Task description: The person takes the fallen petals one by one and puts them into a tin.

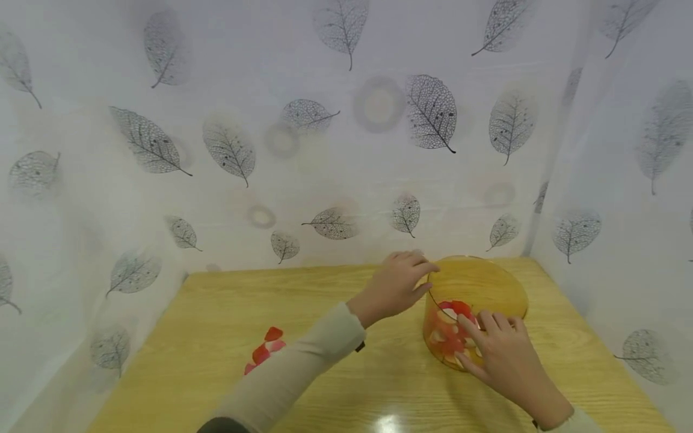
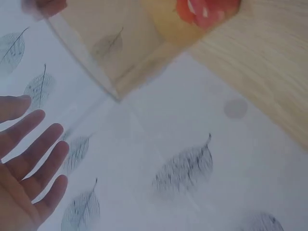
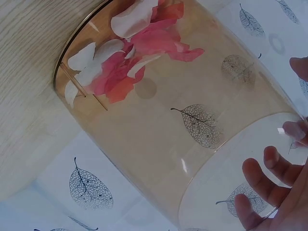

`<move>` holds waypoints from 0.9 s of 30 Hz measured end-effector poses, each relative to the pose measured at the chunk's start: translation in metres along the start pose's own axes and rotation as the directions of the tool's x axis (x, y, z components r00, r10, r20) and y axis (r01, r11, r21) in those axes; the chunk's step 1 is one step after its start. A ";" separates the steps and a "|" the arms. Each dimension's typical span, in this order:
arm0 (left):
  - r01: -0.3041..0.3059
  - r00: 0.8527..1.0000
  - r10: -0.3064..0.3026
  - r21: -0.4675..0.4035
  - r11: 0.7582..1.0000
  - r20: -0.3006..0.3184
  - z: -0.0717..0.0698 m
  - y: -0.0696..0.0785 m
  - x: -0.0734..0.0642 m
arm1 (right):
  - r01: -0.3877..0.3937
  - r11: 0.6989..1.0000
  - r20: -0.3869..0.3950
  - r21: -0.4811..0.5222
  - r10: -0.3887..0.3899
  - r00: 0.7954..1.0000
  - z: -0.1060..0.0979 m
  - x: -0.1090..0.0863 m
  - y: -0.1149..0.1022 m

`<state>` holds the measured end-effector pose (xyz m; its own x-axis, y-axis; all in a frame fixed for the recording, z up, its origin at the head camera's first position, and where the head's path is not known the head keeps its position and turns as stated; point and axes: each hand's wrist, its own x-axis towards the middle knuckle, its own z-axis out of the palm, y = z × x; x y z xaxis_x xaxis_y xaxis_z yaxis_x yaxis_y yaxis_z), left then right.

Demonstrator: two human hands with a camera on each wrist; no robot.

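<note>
A see-through amber cylindrical vase (image 1: 500, 287) stands on the table at the right, with red, pink and white petals (image 1: 450, 340) at its bottom. The right wrist view shows these petals (image 3: 137, 53) through the vase wall. My right hand (image 1: 506, 358) holds the near rim, its fingers (image 3: 264, 180) at the mouth and its thumb on the outer side. On the other side of the mouth is my left hand (image 1: 393, 285). Its fingers are spread and lightly bent, apart from the vase in the left wrist view, and nothing is in that hand (image 2: 29, 163).
Several loose red and pink petals (image 1: 265, 349) lie on the wooden table (image 1: 216, 313), left of my left forearm. White sheeting (image 1: 260, 78) printed with grey leaves encloses the table at the back and both sides.
</note>
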<state>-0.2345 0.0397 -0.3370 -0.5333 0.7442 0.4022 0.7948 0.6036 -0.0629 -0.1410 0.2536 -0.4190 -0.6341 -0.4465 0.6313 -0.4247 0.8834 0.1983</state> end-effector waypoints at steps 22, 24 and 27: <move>0.506 0.860 -0.502 -0.025 0.862 0.090 -0.012 -0.119 -0.228 | -0.007 1.000 0.021 -0.009 0.007 1.000 0.003 0.000 -0.004; 0.554 0.823 -0.541 -0.031 0.832 0.174 -0.005 -0.122 -0.241 | -0.007 1.000 0.023 -0.012 0.008 1.000 0.003 -0.001 -0.005; 0.608 0.765 -0.576 -0.031 0.793 0.288 0.007 -0.125 -0.257 | -0.009 1.000 0.022 -0.004 0.010 1.000 0.003 -0.002 -0.006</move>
<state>-0.1988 -0.2253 -0.4384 -0.9492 0.3042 0.0805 0.3146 0.9227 0.2228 -0.1396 0.2486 -0.4239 -0.6520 -0.4410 0.6167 -0.4161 0.8881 0.1952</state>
